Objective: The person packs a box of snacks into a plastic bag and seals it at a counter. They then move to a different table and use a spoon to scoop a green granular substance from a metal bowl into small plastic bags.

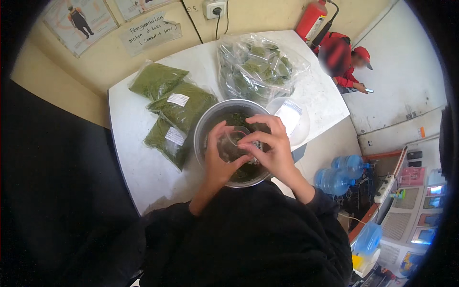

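Both my hands are over a round metal pot (198,134), which holds green, leafy-looking crumbs. Between them is a small clear zip-lock bag (235,138) with a pink seal line, its mouth spread into a round opening. My left hand (220,158) grips the bag's left side, thumb and fingers curved around it. At the right edge, my right hand (272,143) pinches the bag between thumb and fingertips, with the index finger raised. My hands hide part of the pot's contents. A white bowl (303,131) beside the pot holds a stack of flat clear bags (288,114).
Several large bags of green powdery material (183,104) lie left on the white table (132,183). Behind the pot sits a big clear sack (261,68) of small filled bags. A fire extinguisher (311,21), a seated person in red (346,77) and water jugs (335,179) are rightward.
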`<action>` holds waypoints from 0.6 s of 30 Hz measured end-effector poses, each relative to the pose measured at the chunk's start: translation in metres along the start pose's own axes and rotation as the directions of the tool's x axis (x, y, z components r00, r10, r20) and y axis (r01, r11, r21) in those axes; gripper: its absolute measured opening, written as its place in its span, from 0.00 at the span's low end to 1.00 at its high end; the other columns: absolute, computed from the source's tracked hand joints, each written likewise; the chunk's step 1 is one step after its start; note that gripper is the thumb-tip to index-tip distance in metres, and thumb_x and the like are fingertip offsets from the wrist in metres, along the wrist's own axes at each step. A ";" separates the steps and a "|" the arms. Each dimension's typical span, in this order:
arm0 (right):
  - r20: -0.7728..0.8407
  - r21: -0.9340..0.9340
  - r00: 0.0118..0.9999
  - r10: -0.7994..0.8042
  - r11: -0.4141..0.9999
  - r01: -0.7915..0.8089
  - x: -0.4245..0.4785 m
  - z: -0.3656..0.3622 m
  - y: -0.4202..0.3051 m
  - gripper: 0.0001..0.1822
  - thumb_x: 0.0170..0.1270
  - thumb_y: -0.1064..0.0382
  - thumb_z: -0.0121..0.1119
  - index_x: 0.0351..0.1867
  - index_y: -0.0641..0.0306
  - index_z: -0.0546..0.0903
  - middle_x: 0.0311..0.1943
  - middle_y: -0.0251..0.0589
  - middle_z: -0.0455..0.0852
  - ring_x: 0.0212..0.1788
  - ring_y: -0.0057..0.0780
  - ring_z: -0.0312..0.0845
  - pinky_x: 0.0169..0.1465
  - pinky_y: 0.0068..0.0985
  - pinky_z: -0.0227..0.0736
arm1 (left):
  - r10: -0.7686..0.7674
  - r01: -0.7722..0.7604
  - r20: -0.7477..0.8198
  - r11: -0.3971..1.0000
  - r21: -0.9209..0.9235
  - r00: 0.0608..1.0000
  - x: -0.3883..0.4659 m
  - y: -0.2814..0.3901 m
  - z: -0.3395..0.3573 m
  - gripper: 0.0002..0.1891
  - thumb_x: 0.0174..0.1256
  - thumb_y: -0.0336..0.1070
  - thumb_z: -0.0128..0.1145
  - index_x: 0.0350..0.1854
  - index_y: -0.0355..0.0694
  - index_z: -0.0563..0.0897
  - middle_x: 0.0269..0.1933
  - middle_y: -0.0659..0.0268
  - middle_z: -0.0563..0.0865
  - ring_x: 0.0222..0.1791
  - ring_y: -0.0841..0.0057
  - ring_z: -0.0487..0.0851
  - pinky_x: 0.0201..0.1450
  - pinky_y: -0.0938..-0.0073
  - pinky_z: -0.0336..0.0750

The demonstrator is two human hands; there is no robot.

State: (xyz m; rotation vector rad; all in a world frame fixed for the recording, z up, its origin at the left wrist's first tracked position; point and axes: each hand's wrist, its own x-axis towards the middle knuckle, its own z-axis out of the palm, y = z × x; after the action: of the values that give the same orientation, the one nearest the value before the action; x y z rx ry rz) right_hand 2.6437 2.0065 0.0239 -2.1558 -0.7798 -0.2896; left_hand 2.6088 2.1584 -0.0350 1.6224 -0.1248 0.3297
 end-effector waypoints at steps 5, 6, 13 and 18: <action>0.088 0.317 0.980 0.178 0.928 -0.197 -0.007 -0.004 0.008 0.05 0.54 0.70 0.67 0.33 0.62 0.84 0.45 0.41 0.81 0.47 0.33 0.77 0.50 0.27 0.70 | -0.156 0.197 0.177 0.948 -0.248 0.972 -0.003 0.005 -0.013 0.19 0.64 0.30 0.59 0.55 0.35 0.71 0.48 0.56 0.83 0.52 0.72 0.80 0.62 0.67 0.67; 0.105 0.342 0.978 0.181 0.917 -0.206 -0.007 -0.003 0.009 0.05 0.55 0.70 0.66 0.34 0.63 0.83 0.43 0.41 0.81 0.45 0.32 0.78 0.49 0.26 0.71 | -0.174 0.208 0.162 0.954 -0.218 0.971 -0.007 0.004 -0.015 0.15 0.66 0.29 0.56 0.54 0.35 0.71 0.46 0.55 0.83 0.50 0.72 0.82 0.62 0.67 0.68; 0.130 0.592 0.962 0.241 0.759 -0.270 -0.007 0.003 0.001 0.15 0.57 0.72 0.65 0.46 0.65 0.78 0.37 0.38 0.83 0.42 0.23 0.81 0.49 0.23 0.73 | 0.071 -0.075 0.068 0.995 0.070 0.995 -0.011 0.005 -0.012 0.06 0.69 0.28 0.52 0.44 0.33 0.76 0.31 0.61 0.86 0.39 0.75 0.86 0.66 0.60 0.66; 0.150 0.499 0.968 0.203 0.829 -0.252 -0.004 0.004 -0.005 0.17 0.55 0.74 0.65 0.46 0.64 0.75 0.33 0.36 0.84 0.40 0.23 0.82 0.47 0.21 0.73 | 0.161 -0.170 0.075 0.978 0.123 0.984 -0.013 0.008 -0.013 0.05 0.67 0.26 0.52 0.43 0.33 0.77 0.30 0.61 0.85 0.37 0.75 0.86 0.67 0.56 0.64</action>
State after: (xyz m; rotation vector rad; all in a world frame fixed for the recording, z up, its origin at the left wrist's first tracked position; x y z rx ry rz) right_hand 2.6372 2.0104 0.0226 -1.7287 -0.5588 0.1375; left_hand 2.5923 2.1692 -0.0308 1.7555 -0.2946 0.4202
